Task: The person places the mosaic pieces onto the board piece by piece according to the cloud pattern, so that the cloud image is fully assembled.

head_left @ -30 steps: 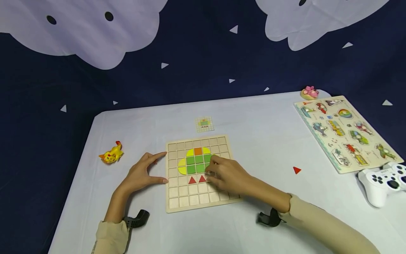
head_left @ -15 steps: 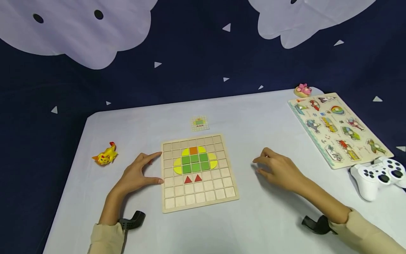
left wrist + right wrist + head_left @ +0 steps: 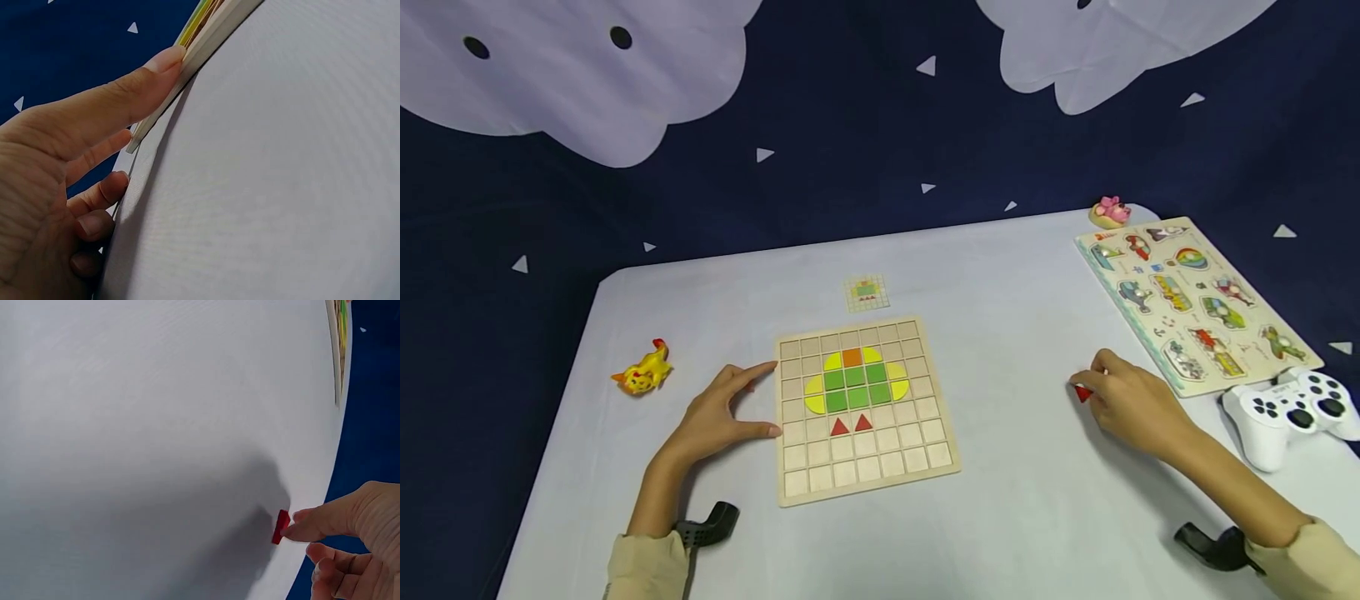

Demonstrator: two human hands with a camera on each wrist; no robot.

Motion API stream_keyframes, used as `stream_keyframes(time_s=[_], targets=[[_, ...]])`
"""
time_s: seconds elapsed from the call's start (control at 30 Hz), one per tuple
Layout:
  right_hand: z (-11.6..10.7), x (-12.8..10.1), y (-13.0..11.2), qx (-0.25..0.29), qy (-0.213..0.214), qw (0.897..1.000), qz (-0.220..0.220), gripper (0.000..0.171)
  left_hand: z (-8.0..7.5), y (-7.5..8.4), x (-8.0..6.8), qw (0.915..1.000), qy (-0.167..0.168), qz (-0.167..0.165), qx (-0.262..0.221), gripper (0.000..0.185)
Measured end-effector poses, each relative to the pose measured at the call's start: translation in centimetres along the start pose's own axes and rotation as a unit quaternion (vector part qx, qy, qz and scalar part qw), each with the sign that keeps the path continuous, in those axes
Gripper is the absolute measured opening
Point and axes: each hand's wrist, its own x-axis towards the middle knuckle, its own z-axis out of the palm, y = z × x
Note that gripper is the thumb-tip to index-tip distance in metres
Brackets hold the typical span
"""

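Note:
A square wooden grid board (image 3: 880, 467) lies on the table. Green squares (image 3: 855, 377), an orange square (image 3: 852, 358), yellow rounded pieces (image 3: 815, 395) and two red triangles (image 3: 862, 422) sit in its cells. My left hand (image 3: 715, 418) touches the board's left edge with extended thumb and index finger; in the left wrist view the thumb (image 3: 156, 69) lies against the rim. Off to the right of the board, my right hand (image 3: 1138, 408) pinches a loose red triangle (image 3: 281, 526) between thumb and fingertip, at or just over the tabletop; I cannot tell which.
A small pattern card (image 3: 867, 293) lies behind the board. On the left is a yellow toy figure (image 3: 645, 372). To the right are a picture peg puzzle (image 3: 1195, 308), a white game controller (image 3: 1288, 417) and a pink toy (image 3: 1111, 212).
My right hand has left the board, moved right across the table and taken hold of the loose red triangle. The left hand stays at the board's edge. The view has shifted slightly.

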Motion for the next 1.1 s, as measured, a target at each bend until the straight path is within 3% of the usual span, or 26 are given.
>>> stream_keyframes(time_s=[0.53, 0.9, 1.1], targets=[[0.0, 0.0, 0.8, 0.003, 0.002, 1.000, -0.002, 0.025, -0.1, 0.0, -0.1, 1.0000, -0.001, -0.006, -0.001, 0.097], [0.0, 0.1, 1.4, -0.005, 0.004, 0.999, -0.046, 0.023, -0.1, 0.2, 0.1, 1.0000, -0.004, -0.007, 0.000, 0.097], [0.4, 0.3, 1.7, 0.016, 0.004, 0.999, -0.043, 0.017, 0.0, 0.0, 0.1, 1.0000, -0.004, -0.006, 0.002, 0.097]])
